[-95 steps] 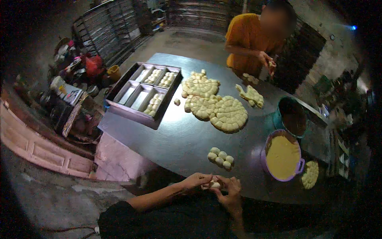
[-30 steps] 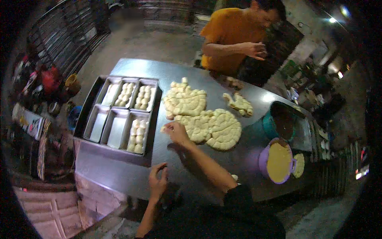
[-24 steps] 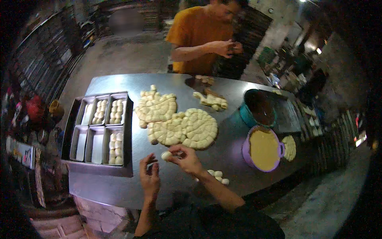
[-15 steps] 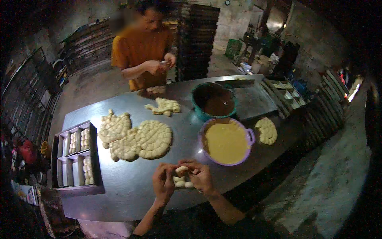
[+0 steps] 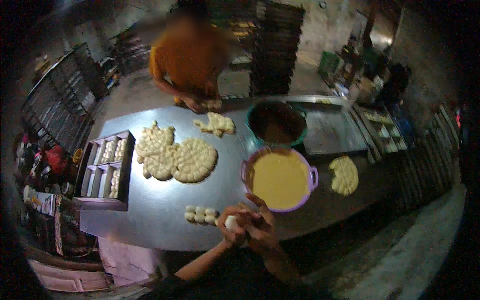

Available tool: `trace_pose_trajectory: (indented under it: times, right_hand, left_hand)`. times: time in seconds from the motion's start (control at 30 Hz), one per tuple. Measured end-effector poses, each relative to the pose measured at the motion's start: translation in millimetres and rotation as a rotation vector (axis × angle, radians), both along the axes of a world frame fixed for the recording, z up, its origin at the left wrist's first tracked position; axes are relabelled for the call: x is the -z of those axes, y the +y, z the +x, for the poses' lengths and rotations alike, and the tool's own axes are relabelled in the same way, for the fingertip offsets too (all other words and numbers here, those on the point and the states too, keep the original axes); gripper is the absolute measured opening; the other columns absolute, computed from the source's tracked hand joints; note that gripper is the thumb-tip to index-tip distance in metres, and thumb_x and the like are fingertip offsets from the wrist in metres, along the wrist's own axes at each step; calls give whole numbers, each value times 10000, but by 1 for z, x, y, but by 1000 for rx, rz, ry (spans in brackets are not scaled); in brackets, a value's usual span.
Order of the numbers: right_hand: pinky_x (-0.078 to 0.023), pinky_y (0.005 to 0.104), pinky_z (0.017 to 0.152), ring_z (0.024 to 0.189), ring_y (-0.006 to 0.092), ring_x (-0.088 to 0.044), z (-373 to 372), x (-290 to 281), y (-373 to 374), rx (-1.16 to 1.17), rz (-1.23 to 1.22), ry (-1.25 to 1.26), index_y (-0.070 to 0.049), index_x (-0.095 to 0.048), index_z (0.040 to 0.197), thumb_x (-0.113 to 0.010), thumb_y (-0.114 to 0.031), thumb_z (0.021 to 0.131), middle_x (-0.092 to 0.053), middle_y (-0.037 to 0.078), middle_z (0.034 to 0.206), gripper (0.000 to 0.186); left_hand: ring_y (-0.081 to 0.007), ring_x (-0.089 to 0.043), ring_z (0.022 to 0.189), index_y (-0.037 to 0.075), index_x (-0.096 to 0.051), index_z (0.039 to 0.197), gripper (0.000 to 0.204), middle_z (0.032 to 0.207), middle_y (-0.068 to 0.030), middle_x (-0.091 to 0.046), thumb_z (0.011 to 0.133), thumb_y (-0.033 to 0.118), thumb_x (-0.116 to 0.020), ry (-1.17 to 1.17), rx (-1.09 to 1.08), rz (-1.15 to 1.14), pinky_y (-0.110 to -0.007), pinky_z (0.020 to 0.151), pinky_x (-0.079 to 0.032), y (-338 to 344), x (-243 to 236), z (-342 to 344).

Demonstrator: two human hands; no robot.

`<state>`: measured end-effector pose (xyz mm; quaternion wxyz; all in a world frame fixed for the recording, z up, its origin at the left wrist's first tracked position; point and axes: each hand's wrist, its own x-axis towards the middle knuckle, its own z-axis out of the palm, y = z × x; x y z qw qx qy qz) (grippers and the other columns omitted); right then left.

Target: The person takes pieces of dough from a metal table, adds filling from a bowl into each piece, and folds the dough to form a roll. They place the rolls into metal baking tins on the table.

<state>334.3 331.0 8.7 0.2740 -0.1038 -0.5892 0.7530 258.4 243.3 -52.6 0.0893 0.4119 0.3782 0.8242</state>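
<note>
My left hand (image 5: 234,230) is closed around a pale, smooth piece of dough (image 5: 230,223) above the near edge of the metal table. My right hand (image 5: 262,231) presses against it, its fingers partly curled and one finger pointing up toward the bowl of yellow filling. What lies between the two palms is hidden. Just left of my hands, a cluster of small dough balls (image 5: 200,214) sits in two rows on the table. Beyond them, flat rounds of portioned dough (image 5: 194,160) lie joined together, with a smaller piece of portioned dough (image 5: 218,124) farther back.
A purple basin (image 5: 314,176) of yellow filling and a green basin (image 5: 301,140) of dark filling stand ahead. Divided tins (image 5: 103,204) with dough balls sit left. More portioned dough (image 5: 345,176) lies right. Across the table, a co-worker in orange (image 5: 187,60) handles dough.
The dough-ball cluster, formerly beneath my hands, now shows to their left. My hands have closed together around the dough piece. The co-worker's hands have lowered to the table, and the view has shifted.
</note>
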Motion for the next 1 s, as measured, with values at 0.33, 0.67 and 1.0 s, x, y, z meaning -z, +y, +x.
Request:
trace_pose_trajectory:
  times: [0.33,0.67,1.0]
  right_hand:
    - [-533,286,835,1073,205,-579,-94,13,8,-391,-809,249,-55,-414,1397,-591,-74,916,-541,116,1260,513]
    - [-473,450,930,1005,409,-623,-273,25,253,276,1181,-571,-37,-626,1197,-456,-351,991,-673,212,1049,412]
    - [-437,285,654,650,151,-443,-292,98,333,-288,260,-936,-145,-348,1485,-199,-772,889,-607,147,929,879]
  left_hand:
    - [-212,-489,1189,33,-314,1413,885,1312,-123,-476,783,450,-775,-376,-7,-279,-332,940,-451,1,-10,-72]
    - [-188,-570,1111,21,-525,1285,342,1198,-110,-598,999,208,-516,-591,76,-478,-331,952,-464,-47,25,-168]
    - [-139,-590,1006,31,-571,1246,335,1076,-72,-649,1012,257,-492,-780,228,-756,-280,897,-461,-84,62,-207]
